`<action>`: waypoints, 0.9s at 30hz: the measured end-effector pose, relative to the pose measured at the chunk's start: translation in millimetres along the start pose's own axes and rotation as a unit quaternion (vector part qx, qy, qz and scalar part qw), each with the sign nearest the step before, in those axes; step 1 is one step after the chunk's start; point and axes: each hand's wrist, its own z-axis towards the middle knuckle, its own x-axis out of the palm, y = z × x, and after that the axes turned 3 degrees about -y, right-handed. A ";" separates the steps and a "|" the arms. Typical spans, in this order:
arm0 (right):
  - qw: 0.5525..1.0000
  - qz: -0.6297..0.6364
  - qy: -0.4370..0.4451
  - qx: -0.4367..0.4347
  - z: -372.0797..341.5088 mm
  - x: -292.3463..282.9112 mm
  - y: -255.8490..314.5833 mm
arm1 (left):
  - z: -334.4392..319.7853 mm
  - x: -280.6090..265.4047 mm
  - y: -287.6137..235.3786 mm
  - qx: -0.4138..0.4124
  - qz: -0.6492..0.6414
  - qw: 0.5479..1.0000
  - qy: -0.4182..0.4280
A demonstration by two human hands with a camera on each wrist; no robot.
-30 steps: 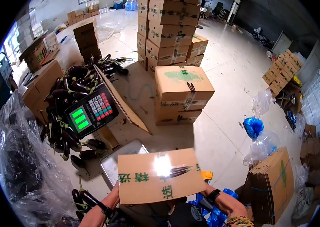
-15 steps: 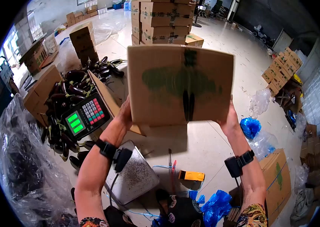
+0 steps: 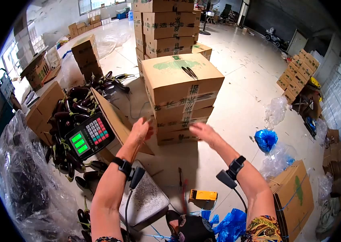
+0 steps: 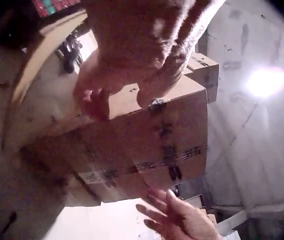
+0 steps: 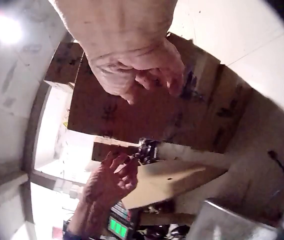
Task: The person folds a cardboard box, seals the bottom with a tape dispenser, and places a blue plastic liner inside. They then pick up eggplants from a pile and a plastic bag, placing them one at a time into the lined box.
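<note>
A taped cardboard box [image 3: 182, 76] with green print and a drawing of eggplants tops a short stack in front of me. Nearest its left side is my left hand [image 3: 141, 130], fingers loosely bent with nothing in them. My right hand [image 3: 204, 132] is in front of the stack's right part, also holding nothing, its fingers relaxed. Both hands show against the box sides in the left wrist view, the right hand [image 4: 182, 215] with its fingers spread. The metal scale platform [image 3: 148, 197] lies below my left forearm.
Left of the stack, eggplants [image 3: 77, 94] lie heaped between cardboard panels behind a lit scale display [image 3: 90, 136]. Taller stacked boxes [image 3: 168, 26] stand behind. A yellow tool [image 3: 203, 195] and blue plastic [image 3: 231, 224] are on the floor, with flattened cardboard [image 3: 297, 197] at right.
Both hands carried the box forward from over the scale, raised it and set it on the stack. They have since let go and drawn back from its sides.
</note>
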 end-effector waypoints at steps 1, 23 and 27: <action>0.999 -0.026 0.019 0.019 -16.2 2.5 -6.9 | 0.0 -13.3 17.5 -0.014 -0.011 1.000 0.018; 0.932 -0.194 0.087 -0.292 -293.2 94.9 21.1 | -320.9 -29.7 46.1 -0.150 -0.007 0.948 0.280; 0.935 -0.220 0.109 -0.257 -289.7 99.5 18.8 | -326.9 -46.8 74.8 -0.172 -0.001 0.946 0.274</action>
